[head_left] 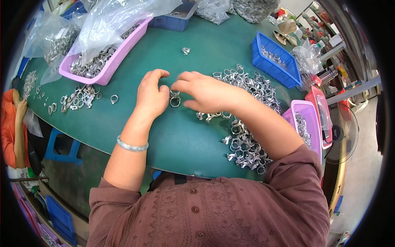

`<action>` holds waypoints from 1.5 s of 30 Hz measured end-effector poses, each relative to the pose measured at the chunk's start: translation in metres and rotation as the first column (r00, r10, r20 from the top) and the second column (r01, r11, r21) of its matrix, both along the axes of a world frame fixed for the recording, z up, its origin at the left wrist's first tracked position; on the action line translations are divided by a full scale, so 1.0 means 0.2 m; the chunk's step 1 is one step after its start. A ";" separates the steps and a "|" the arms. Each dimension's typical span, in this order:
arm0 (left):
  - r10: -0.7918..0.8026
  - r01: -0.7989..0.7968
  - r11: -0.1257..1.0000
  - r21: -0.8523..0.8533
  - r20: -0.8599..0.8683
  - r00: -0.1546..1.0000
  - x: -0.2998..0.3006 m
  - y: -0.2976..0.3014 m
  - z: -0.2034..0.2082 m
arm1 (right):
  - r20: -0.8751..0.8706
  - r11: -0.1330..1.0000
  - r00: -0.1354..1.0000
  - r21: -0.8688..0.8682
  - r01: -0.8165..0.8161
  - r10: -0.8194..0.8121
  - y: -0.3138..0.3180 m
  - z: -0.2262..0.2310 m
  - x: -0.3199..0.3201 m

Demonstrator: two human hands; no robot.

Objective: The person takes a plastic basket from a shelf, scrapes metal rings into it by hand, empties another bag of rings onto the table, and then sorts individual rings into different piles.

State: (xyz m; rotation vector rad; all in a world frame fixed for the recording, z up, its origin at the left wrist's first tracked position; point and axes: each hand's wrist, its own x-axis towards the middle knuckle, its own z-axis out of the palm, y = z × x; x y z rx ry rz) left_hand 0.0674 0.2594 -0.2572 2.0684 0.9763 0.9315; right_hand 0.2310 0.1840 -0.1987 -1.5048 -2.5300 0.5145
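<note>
On the green table (205, 146), several small silvery metal rings (175, 100) sit between my two hands. My left hand (152, 92) is beside them, its index finger stretched forward and apart from the thumb. From the other side my right hand (203, 91) reaches over the rings with fingers and thumb spread. Its fingertips are close to the rings; whether they touch is unclear. A large heap of similar rings (247, 144) spreads under and beside my right forearm. Left of my left hand lies one loose ring (114, 99), with a smaller group of rings (80, 99) farther left.
A pink basket (105, 74) of rings, partly under clear plastic, stands at the far left. Blue tray (284, 76) and another pink basket (306, 108) hold more at the right. Another person's hand (20, 108) is at the left edge. A fan (341, 133) stands right.
</note>
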 end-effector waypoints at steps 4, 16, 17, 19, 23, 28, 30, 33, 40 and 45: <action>0.001 -0.002 1.000 0.025 0.045 0.999 0.00 0.01 -0.02 | 0.025 0.989 1.000 0.149 0.012 -0.016 0.03 -0.10 -0.05; -0.038 0.037 0.999 -0.036 -0.022 0.999 0.01 -0.03 0.00 | 0.264 0.992 0.963 -0.125 -0.030 0.063 -0.16 0.07 0.12; -0.042 0.041 0.999 -0.031 -0.016 0.999 0.01 -0.03 -0.01 | 0.255 0.986 0.964 -0.163 -0.039 0.080 -0.15 0.08 0.13; -0.042 0.042 0.999 -0.023 -0.012 0.999 0.02 -0.02 -0.02 | 0.214 0.986 0.977 -0.164 0.034 0.002 -0.07 0.09 0.15; -0.030 0.032 0.999 0.042 -0.034 0.999 0.01 -0.02 -0.04 | 0.116 0.972 0.967 0.088 0.218 -0.227 0.19 0.04 0.22; -0.053 0.053 0.990 0.127 -0.002 0.999 0.05 -0.01 -0.05 | 0.008 0.850 0.910 0.359 0.385 -0.415 0.43 -0.16 0.28; -0.053 0.054 0.988 0.141 -0.013 0.999 0.04 -0.01 -0.05 | 0.086 0.871 0.903 0.317 0.376 -0.421 0.46 -0.20 0.26; -0.063 0.066 0.986 0.154 -0.026 0.998 0.04 -0.01 -0.05 | 0.156 0.876 0.887 0.301 0.376 -0.434 0.44 -0.22 0.20; -0.094 0.096 0.976 0.194 -0.021 0.995 0.04 -0.01 -0.04 | 0.193 0.956 0.940 0.135 0.259 -0.282 0.18 -0.15 0.09; -0.131 0.140 0.987 -0.078 0.113 0.985 0.02 -0.03 0.00 | 0.147 0.953 0.943 0.102 0.284 -0.297 0.03 -0.12 0.01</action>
